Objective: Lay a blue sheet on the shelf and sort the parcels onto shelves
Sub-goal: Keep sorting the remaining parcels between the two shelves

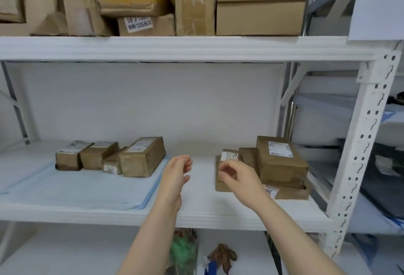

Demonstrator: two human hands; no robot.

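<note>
Your right hand's (240,179) fingers (226,171) curl loosely against the right pile's front parcel (228,156); whether they grip it is unclear. Your left hand (175,178) hangs relaxed and empty, beside the sheet (76,189) bearing four parcels (109,157).

Over the feed I see two forearms, bare along their whole visible length. The left grip (176,173) and right grip (239,179) are bare as well, with slim fingers. Their fingertips are blurred.
</note>
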